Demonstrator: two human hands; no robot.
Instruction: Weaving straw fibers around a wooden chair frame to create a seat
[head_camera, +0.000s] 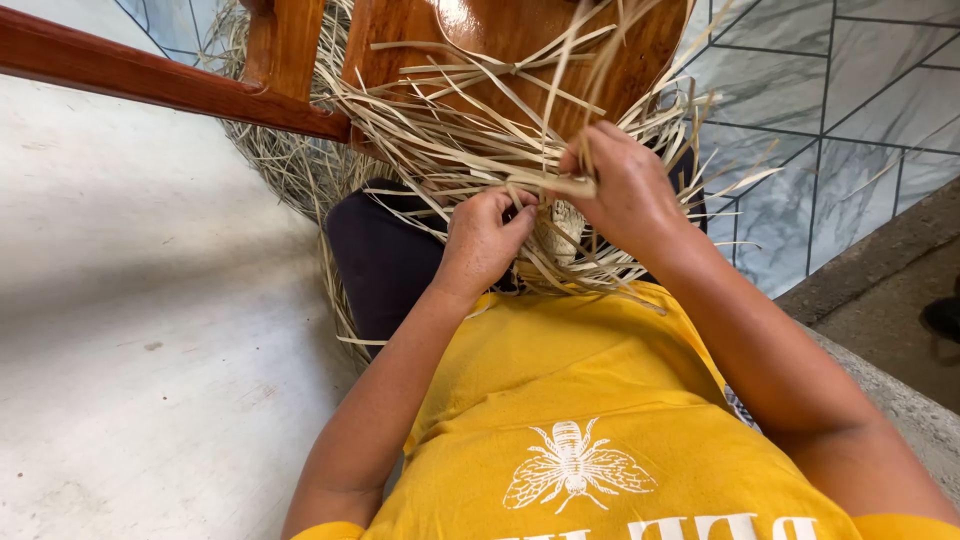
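A seated person is weaving pale straw strips (470, 140) on their lap, the left hand (483, 238) pinching the woven part (566, 225) while the right hand (622, 185) is gripping one strip; keeping it taut seems wise.
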